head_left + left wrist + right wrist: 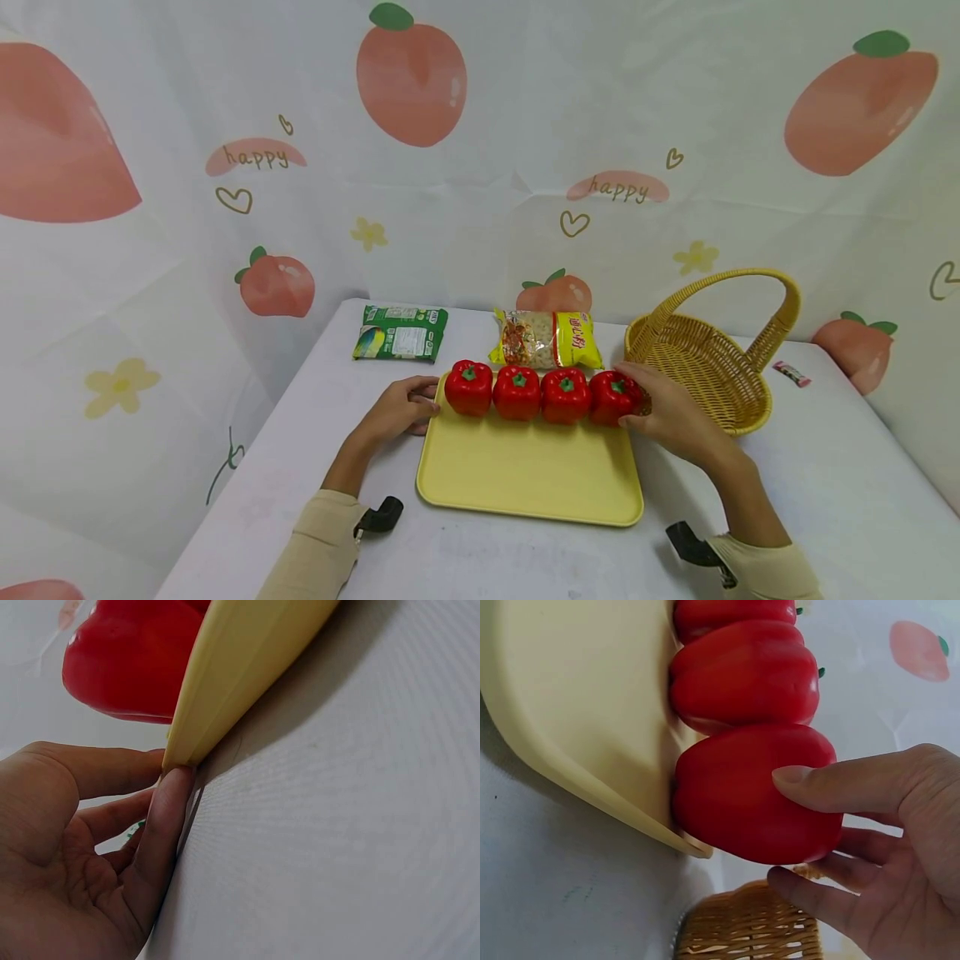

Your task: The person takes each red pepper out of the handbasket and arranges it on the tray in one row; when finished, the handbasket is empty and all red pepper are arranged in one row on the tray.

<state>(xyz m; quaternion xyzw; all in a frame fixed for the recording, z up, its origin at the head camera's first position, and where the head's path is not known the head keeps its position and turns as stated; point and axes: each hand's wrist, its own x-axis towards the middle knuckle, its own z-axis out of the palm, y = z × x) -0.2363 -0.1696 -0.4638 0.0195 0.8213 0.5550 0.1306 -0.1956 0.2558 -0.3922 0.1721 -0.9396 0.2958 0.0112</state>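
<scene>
Several red bell peppers with green stems stand in a row along the far side of a yellow tray (528,479). My left hand (398,408) pinches the tray's left rim near the far corner, beside the leftmost bell pepper (468,389). In the left wrist view, the thumb and a finger (166,806) meet at the rim. At the row's right end, my right hand (670,414) grips the rightmost bell pepper (754,795). Its thumb lies on the near side and the other fingers reach round the far side, partly hidden.
A green packet (402,333) lies behind the tray to the left. Behind the peppers is a yellow packet (546,337) with a clear window. A wicker basket (701,367) with a tall handle stands right, beside a small pink wrapper (792,373). A printed cloth (480,200) hangs at the back.
</scene>
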